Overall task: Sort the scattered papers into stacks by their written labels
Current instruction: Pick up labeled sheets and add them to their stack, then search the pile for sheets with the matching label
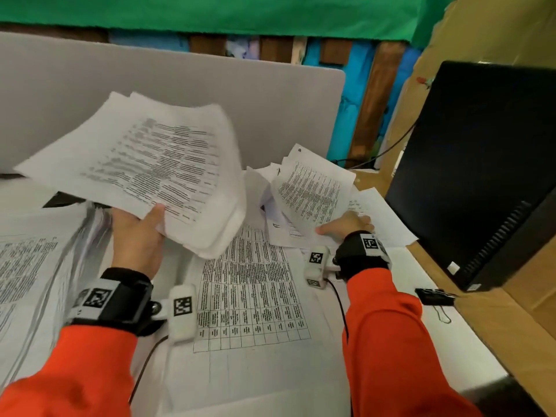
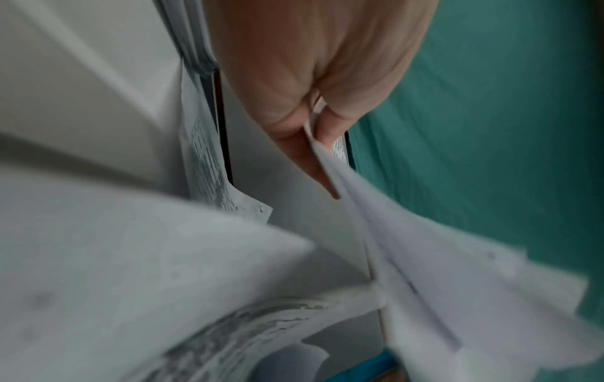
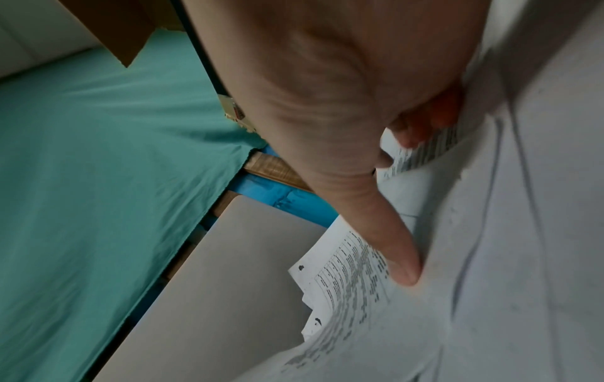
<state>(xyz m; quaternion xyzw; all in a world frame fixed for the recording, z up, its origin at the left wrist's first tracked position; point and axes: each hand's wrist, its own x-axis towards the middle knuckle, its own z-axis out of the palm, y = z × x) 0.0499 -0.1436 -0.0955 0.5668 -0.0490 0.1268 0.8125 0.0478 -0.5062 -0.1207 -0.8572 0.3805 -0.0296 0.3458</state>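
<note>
A thick sheaf of printed papers [image 1: 144, 170] is being held aloft in the upper left of the frame, its near edge pinched between the thumb and fingers of the left hand [image 1: 138, 236], apparently so that the pages are kept together and readable while another is fetched. Right of centre, a smaller bundle of sheets [image 1: 313, 194] is being lifted off the loose pile on the tabletop [image 1: 451, 341] in the grip of the right hand [image 1: 346, 227], its printed face tilted up, probably for its label to be checked.
</note>
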